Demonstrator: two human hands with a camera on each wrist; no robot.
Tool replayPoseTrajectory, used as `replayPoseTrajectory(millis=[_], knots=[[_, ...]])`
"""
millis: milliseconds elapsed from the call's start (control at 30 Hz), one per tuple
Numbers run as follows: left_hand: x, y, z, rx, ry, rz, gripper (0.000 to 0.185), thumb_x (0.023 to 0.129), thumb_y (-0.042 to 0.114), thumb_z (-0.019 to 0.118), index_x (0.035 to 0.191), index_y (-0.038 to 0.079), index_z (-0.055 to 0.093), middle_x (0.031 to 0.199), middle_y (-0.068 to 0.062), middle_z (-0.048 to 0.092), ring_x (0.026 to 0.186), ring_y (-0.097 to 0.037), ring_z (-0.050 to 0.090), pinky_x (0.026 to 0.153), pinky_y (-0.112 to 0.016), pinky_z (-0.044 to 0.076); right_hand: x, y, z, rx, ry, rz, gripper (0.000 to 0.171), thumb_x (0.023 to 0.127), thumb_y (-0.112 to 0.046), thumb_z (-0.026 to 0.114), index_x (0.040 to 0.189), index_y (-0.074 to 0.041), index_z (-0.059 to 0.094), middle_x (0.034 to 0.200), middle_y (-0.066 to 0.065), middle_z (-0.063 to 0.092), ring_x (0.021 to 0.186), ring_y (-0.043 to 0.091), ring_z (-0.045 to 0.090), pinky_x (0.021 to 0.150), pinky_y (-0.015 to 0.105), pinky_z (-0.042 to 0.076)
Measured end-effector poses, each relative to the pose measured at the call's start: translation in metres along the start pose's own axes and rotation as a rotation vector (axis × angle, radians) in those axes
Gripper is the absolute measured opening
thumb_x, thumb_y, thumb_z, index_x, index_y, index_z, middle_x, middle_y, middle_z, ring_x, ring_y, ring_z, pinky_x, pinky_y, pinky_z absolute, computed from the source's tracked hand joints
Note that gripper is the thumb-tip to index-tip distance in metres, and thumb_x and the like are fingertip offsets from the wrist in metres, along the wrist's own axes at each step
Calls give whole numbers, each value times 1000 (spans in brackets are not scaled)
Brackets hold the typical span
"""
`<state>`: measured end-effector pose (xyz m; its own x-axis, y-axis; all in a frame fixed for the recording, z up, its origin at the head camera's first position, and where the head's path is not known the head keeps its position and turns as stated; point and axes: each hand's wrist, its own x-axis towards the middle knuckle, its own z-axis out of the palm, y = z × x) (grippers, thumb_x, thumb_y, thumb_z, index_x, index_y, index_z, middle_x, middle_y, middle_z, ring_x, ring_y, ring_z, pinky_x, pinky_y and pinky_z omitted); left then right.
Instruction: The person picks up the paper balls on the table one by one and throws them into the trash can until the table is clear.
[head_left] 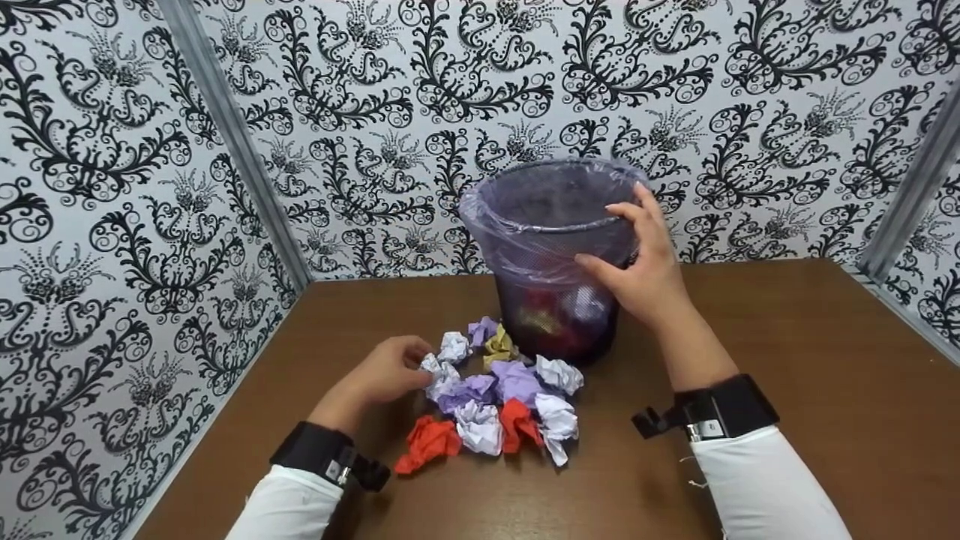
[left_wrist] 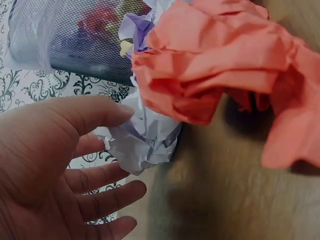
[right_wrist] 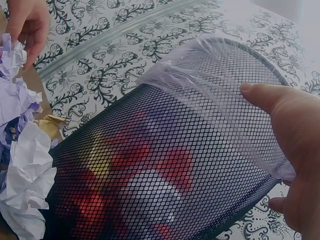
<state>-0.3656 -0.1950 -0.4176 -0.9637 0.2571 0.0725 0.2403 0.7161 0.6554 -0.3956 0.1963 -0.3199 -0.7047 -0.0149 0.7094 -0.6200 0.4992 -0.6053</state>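
A black mesh wastebasket (head_left: 559,247) with a clear plastic liner stands at the back of the brown table (head_left: 787,337), with red, white and yellow paper inside it. My right hand (head_left: 622,240) grips its right side, thumb on the near wall and fingers up at the rim; the right wrist view shows the thumb (right_wrist: 260,92) on the liner. In front lies a pile of crumpled paper balls: orange (head_left: 427,442), white (head_left: 480,427), lavender (head_left: 517,379), yellow (head_left: 499,345). My left hand (head_left: 420,364) reaches the pile's left edge, thumb touching a white ball (left_wrist: 142,137), fingers spread.
Black-and-white patterned walls close the table in at the back and both sides, with metal corner strips (head_left: 232,135). Bare tabletop shows right of the wastebasket and along the front edge. An orange ball (left_wrist: 215,65) fills much of the left wrist view.
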Motion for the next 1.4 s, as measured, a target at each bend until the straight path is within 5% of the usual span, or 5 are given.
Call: replayPoseTrajectory(millis=[400,767,1100,1267,1400], knots=[[0,-9,-9,-87,158,41,33,74,9,75,106,13,67,95,-3,68,84,-19,63,74,-32,55,-1,1,-1,-11,-7,19,70,69,-50,84,128,-30,51,161,-12,15,146,21,19,112,64,22],[8,28,-51,-170,359,54,46,75,11,75,119,8,62,101,-8,65,91,-23,62,79,-33,56,-1,3,1,16,8,-1,69,68,-46,86,127,-29,53,160,-10,18,146,19,17,115,58,19],[31,104,-82,-292,525,171,51,77,41,80,117,14,63,101,-5,65,91,-20,61,77,-31,57,-1,4,0,7,3,8,70,68,-48,85,127,-28,52,160,-13,16,146,20,17,114,60,19],[27,174,-86,-369,585,279,44,83,24,77,118,7,58,107,-6,64,96,-20,61,79,-28,57,0,3,0,4,7,2,69,68,-48,85,127,-29,53,160,-11,17,146,19,17,114,59,19],[45,200,-79,-387,617,349,39,81,10,75,115,7,55,110,-7,61,99,-18,60,81,-26,56,0,2,0,6,2,12,69,69,-49,85,127,-30,52,160,-14,16,146,19,17,114,61,20]])
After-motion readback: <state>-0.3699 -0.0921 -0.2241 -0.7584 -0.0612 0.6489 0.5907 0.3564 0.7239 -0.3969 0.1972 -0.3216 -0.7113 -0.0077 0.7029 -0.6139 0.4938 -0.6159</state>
